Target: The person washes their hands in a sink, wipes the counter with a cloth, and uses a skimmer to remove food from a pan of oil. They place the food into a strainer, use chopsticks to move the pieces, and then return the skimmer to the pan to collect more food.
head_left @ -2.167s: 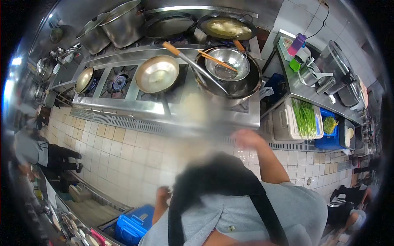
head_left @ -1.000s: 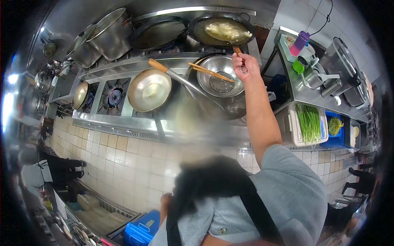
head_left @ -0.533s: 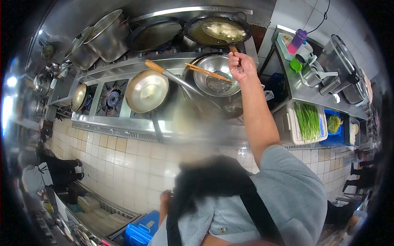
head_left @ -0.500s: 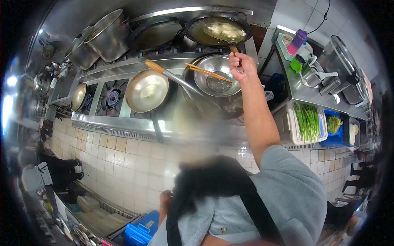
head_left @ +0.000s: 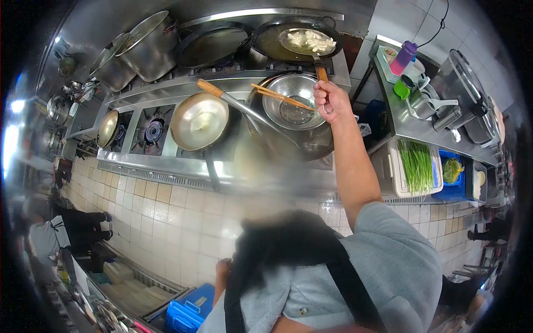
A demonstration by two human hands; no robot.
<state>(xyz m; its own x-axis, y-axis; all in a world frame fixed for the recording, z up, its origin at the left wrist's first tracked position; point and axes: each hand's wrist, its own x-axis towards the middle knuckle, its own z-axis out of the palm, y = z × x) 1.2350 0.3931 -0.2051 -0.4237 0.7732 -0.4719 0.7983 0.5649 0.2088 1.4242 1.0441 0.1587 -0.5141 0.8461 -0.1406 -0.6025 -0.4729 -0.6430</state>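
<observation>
My right hand point(head_left: 333, 101) is closed round the wooden handle of a strainer point(head_left: 308, 42), which holds pale battered pieces over a dark wok point(head_left: 265, 43) of oil at the back of the stove. Below and left of that hand, a metal colander point(head_left: 279, 114) rests on a large wok, with wooden chopsticks point(head_left: 283, 97) across it. A long ladle or spatula with a wooden end point(head_left: 210, 87) leans beside them. My left hand point(head_left: 224, 267) hangs low by my apron, away from the stove; its fingers are too small and hidden to read.
A pan point(head_left: 186, 125) sits on the stove front, with a burner point(head_left: 154, 131) to its left. Tall pots point(head_left: 145, 55) stand behind. On the right are a steel counter point(head_left: 408, 125), a purple bottle point(head_left: 403, 57) and green stalks point(head_left: 415, 166). A person point(head_left: 50, 236) stands far left.
The strainer has risen slightly out of the oil, so its pale pieces show more clearly. My right hand has moved a little down and to the right with it.
</observation>
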